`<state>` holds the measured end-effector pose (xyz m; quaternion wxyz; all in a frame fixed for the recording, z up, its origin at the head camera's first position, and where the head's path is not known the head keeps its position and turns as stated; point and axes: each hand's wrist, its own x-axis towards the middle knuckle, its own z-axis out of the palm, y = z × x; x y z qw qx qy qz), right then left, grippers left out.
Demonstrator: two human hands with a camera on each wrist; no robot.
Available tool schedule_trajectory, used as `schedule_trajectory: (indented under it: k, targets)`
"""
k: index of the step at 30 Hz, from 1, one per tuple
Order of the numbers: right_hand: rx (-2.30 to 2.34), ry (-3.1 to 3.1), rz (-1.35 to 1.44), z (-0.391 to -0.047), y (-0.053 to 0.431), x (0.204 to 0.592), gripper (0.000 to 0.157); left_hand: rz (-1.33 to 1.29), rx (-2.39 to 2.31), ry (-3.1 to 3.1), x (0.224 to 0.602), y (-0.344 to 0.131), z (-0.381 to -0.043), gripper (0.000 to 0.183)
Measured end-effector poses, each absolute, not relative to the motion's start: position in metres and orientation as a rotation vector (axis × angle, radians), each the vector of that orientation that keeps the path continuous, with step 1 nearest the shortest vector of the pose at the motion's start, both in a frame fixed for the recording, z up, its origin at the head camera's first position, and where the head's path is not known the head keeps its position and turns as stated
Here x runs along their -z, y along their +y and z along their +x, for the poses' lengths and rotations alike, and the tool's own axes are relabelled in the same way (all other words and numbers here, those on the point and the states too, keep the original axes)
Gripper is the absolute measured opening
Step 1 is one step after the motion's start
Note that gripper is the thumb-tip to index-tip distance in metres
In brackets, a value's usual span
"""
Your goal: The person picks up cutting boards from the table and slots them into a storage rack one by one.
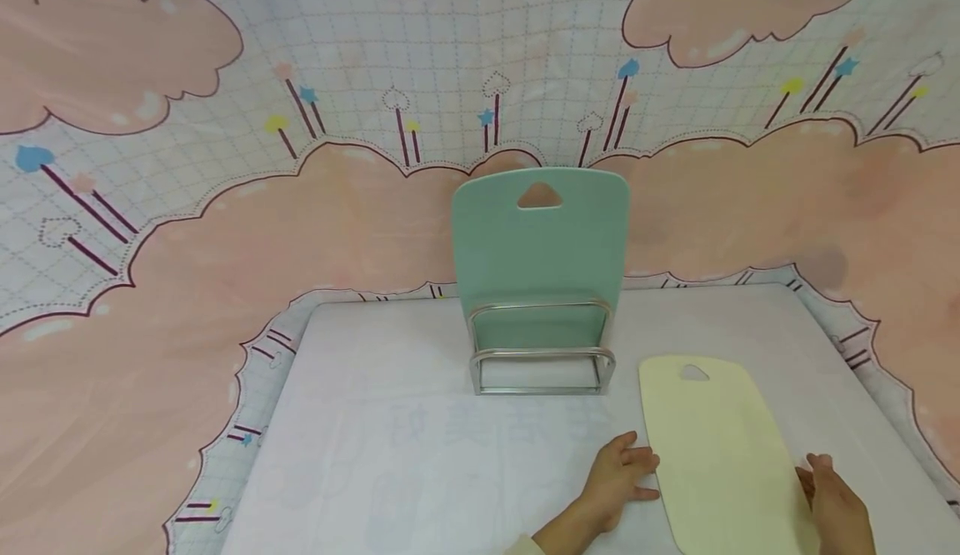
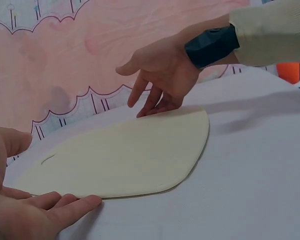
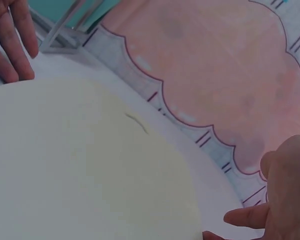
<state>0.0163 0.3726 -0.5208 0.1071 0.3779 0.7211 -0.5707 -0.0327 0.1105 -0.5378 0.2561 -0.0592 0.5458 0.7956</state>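
A pale yellow cutting board (image 1: 720, 455) lies flat on the white table, its handle hole toward the far side. At its left edge is my left hand (image 1: 617, 482), fingers spread and fingertips touching the rim. My right hand (image 1: 834, 505) is at the opposite edge, and in the left wrist view the right fingers (image 2: 160, 102) reach down to that rim with the thumb raised. Neither hand curls round the board. Behind it, a green cutting board (image 1: 540, 247) stands upright in a metal wire rack (image 1: 543, 372), whose front slot holds nothing.
A patterned cloth (image 1: 375, 222) with pink clouds hangs behind and around the white table (image 1: 375, 422). In the left wrist view, an orange object (image 2: 289, 72) shows at the far right edge. A dark band (image 2: 212, 46) is worn on the right wrist.
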Motion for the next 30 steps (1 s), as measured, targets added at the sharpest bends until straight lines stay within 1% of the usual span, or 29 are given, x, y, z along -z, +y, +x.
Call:
schedule_trajectory:
  k: [4,8,12,15,20,23,27,30]
  targets:
    - [1.723,2.098,1.072,0.016,0.369,0.521,0.087,-0.156,-2.174,1.452,0.537,0.11,-0.031,0.056]
    - [1.701,2.12,1.09,0.015,0.369,0.522,0.088,-0.151,-2.185,1.43,0.537,0.109,-0.03,0.057]
    - [1.644,2.16,1.031,0.013,0.373,0.523,0.087,-0.147,-2.189,1.431,0.538,0.109,-0.03,0.059]
    - [1.653,2.136,0.985,0.012,0.375,0.524,0.089,-0.157,-2.182,1.439,0.54,0.109,-0.029,0.058]
    - [1.66,2.119,1.037,0.014,0.375,0.527,0.09,-0.161,-2.169,1.432,0.539,0.108,-0.028,0.053]
    - [1.581,2.169,1.06,0.017,0.375,0.526,0.085,-0.15,-2.166,1.414,0.538,0.109,-0.027,0.051]
    - [1.469,2.235,1.024,0.021,0.376,0.524,0.078,-0.137,-2.164,1.41,0.538,0.108,-0.028,0.049]
    - [1.349,2.373,0.9,0.023,0.377,0.526,0.072,-0.143,-2.187,1.392,0.54,0.106,-0.029,0.048]
